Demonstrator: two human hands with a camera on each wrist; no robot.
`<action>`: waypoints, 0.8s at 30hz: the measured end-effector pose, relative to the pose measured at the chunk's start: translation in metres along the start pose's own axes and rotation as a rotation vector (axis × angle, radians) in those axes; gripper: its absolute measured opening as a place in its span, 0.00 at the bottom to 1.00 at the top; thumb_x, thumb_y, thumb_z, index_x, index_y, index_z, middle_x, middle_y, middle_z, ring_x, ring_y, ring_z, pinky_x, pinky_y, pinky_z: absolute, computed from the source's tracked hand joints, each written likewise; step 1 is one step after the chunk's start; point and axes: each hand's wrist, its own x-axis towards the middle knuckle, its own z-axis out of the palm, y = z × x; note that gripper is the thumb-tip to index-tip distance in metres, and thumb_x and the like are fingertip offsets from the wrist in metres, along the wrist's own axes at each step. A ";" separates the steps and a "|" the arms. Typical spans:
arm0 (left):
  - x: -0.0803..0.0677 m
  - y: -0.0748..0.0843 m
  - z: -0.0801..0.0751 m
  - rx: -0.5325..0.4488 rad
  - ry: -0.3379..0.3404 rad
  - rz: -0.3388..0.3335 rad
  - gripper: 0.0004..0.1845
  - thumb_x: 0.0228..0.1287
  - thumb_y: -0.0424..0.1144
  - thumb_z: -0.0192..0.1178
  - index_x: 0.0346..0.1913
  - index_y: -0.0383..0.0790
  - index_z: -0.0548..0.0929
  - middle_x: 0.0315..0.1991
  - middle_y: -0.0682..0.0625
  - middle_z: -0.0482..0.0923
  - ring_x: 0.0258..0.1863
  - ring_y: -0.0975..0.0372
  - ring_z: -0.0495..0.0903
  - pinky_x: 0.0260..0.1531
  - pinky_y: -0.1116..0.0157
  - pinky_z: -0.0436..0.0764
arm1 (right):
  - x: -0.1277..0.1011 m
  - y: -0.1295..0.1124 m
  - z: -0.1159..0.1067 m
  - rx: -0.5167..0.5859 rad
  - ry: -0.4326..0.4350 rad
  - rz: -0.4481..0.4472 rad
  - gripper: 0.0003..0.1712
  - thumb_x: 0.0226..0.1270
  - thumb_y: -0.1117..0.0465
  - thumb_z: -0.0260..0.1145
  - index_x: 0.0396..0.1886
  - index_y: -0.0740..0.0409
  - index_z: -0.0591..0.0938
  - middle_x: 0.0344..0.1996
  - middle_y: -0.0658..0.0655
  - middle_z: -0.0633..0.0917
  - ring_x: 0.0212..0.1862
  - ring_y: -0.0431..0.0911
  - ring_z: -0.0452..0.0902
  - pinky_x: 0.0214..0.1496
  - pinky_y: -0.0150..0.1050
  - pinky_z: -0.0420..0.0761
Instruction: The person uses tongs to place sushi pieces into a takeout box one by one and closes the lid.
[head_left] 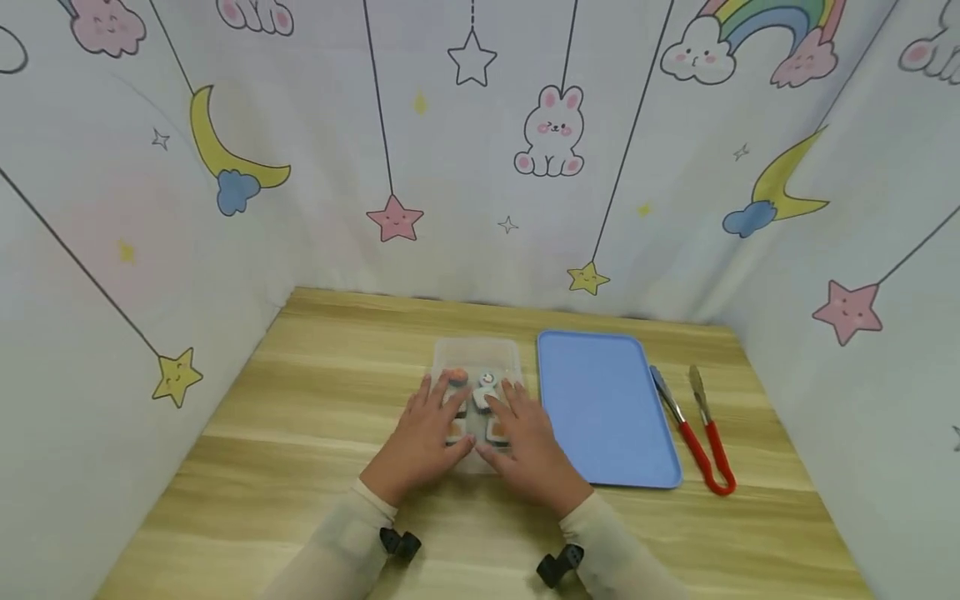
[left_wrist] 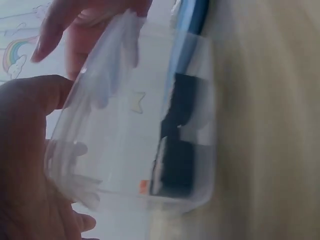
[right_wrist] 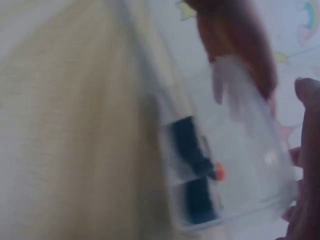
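Worktop [head_left: 315, 417] of pale wood fills your view, walled by printed curtain on the left, back and right, so your open room lies along its near edge and its left half. Next in size, the blue tray [head_left: 600, 400] lies right of centre, its long side running from near the back edge toward you, bare on top. Just left of it, almost touching, sits the clear lidded box [head_left: 480, 354] holding small sushi pieces [head_left: 487, 381]. Your left hand [head_left: 423, 437] and right hand [head_left: 528, 446] both lie on the lid, fingers spread and fairly straight, thumbs at its near edge; the wrist views are blurred, but show fingers against the clear plastic. Red-handled tongs [head_left: 701, 429] lie by the tray's right side, near the worktop's right edge, well apart from your hands
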 end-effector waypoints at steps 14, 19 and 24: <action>0.070 -0.032 -0.007 -0.002 -0.141 -0.075 0.47 0.74 0.63 0.55 0.84 0.41 0.51 0.84 0.38 0.39 0.83 0.44 0.38 0.74 0.33 0.51 | 0.083 0.050 -0.013 -0.080 -0.236 0.193 0.57 0.74 0.24 0.48 0.85 0.58 0.48 0.85 0.60 0.45 0.84 0.54 0.39 0.79 0.68 0.43; 0.074 -0.029 -0.010 0.042 -0.085 -0.070 0.47 0.72 0.67 0.54 0.84 0.44 0.56 0.85 0.42 0.42 0.83 0.46 0.40 0.73 0.34 0.54 | 0.085 0.052 -0.009 -0.131 -0.182 0.183 0.58 0.73 0.25 0.52 0.85 0.58 0.48 0.85 0.57 0.44 0.84 0.51 0.37 0.79 0.67 0.45; 0.073 -0.029 -0.015 -0.016 -0.093 -0.084 0.45 0.73 0.64 0.55 0.84 0.46 0.54 0.85 0.41 0.40 0.83 0.42 0.39 0.74 0.34 0.51 | 0.082 0.052 -0.012 -0.033 -0.153 0.198 0.56 0.74 0.28 0.55 0.86 0.53 0.46 0.85 0.58 0.41 0.84 0.55 0.35 0.79 0.68 0.43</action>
